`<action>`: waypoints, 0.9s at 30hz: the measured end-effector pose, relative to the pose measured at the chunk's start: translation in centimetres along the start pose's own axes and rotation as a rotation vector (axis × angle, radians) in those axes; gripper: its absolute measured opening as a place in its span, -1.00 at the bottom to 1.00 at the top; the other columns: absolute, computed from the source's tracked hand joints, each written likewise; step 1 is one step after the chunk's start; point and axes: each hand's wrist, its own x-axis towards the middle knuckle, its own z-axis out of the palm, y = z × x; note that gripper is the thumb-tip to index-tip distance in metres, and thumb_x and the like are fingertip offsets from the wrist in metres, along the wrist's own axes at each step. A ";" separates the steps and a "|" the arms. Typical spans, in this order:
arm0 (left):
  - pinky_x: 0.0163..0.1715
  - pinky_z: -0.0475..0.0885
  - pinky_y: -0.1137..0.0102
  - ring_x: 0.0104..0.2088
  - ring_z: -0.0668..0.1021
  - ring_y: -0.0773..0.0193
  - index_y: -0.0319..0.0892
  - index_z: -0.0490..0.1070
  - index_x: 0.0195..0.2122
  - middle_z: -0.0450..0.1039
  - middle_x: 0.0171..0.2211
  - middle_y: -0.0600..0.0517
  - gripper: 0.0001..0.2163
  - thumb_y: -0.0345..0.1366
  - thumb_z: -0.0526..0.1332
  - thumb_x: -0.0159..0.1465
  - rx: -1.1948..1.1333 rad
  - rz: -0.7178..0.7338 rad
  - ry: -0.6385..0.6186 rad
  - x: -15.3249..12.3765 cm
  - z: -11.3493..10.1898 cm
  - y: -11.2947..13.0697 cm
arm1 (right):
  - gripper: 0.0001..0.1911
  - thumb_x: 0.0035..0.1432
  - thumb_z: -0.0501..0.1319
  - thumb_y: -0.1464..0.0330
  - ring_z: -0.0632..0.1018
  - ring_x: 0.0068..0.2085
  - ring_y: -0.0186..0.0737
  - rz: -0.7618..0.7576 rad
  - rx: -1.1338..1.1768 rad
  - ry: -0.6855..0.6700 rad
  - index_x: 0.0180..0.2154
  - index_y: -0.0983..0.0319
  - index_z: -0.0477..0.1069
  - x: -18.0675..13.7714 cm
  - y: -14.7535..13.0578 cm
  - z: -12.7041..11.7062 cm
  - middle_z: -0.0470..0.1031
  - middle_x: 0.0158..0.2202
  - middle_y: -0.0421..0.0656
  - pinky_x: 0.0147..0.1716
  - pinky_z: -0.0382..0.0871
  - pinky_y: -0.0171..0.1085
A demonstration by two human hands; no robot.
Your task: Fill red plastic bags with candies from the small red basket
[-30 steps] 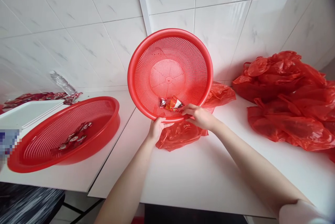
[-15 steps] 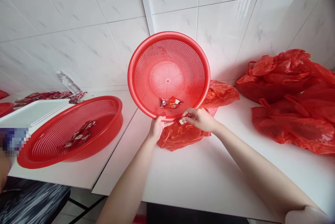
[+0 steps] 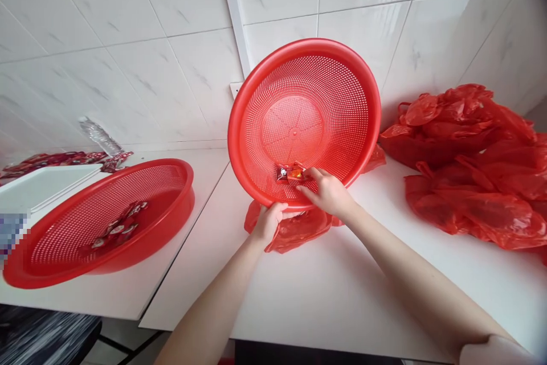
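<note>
A round red perforated basket (image 3: 325, 91) is tipped up on edge, its inside facing me. My left hand (image 3: 268, 222) grips its lower rim. My right hand (image 3: 327, 191) reaches into the bottom of the basket, fingers pinched on the small wrapped candies (image 3: 290, 173) lying there. Under the basket lies a crumpled red plastic bag (image 3: 294, 227), on the white table (image 3: 342, 291).
A second red basket (image 3: 55, 251) with several wrapped candies (image 3: 117, 229) rests on the left table. Behind it are a white tray (image 3: 43, 183), a clear plastic bottle (image 3: 99, 136) and more wrappers. A heap of red plastic bags (image 3: 474, 171) fills the right side. Tiled wall behind.
The tipped basket has shifted right and a little nearer. My right hand moved from the rim, where it held a candy, back up into the basket onto the candies.
</note>
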 end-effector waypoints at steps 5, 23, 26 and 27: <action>0.05 0.41 -0.13 0.00 0.54 -0.07 -0.21 0.43 -0.07 0.56 -0.20 -0.04 -0.64 -0.38 0.24 0.07 -0.023 -0.019 0.011 -0.1 0.2 0.0 | -0.71 0.20 0.22 0.29 0.55 -0.20 -0.11 -0.001 -0.098 0.003 -0.04 0.17 0.33 0.2 0.9 0.3 0.46 -0.10 -0.06 -0.31 0.38 -0.25; 0.01 0.46 -0.07 0.00 0.53 -0.05 -0.24 0.48 -0.21 0.56 -0.16 -0.08 -0.76 -0.37 0.19 0.08 -0.047 -0.081 0.035 0.3 0.3 0.9 | -0.75 0.27 -0.09 0.39 0.61 -0.35 -0.26 0.757 1.580 -0.046 -0.39 0.22 0.29 2.6 0.6 -3.1 0.55 -0.40 -0.08 -0.34 0.52 -0.29; 0.00 0.47 -0.06 0.00 0.53 -0.01 -0.19 0.45 -0.17 0.55 -0.15 -0.05 -0.74 -0.36 0.19 0.09 -0.028 -0.104 0.023 0.1 0.6 0.5 | -0.76 0.25 -0.11 0.38 0.64 -0.28 -0.21 0.770 1.658 -0.056 -0.39 0.21 0.28 2.6 0.5 -3.2 0.58 -0.35 -0.04 -0.26 0.53 -0.25; 0.00 0.47 -0.06 0.00 0.53 0.00 -0.18 0.45 -0.17 0.55 -0.15 -0.05 -0.74 -0.37 0.19 0.09 -0.025 -0.106 0.022 0.1 0.6 0.4 | -0.78 0.22 -0.08 0.38 0.64 -0.29 -0.20 0.764 1.668 -0.049 -0.39 0.21 0.28 2.5 0.6 -3.1 0.57 -0.37 -0.05 -0.22 0.53 -0.23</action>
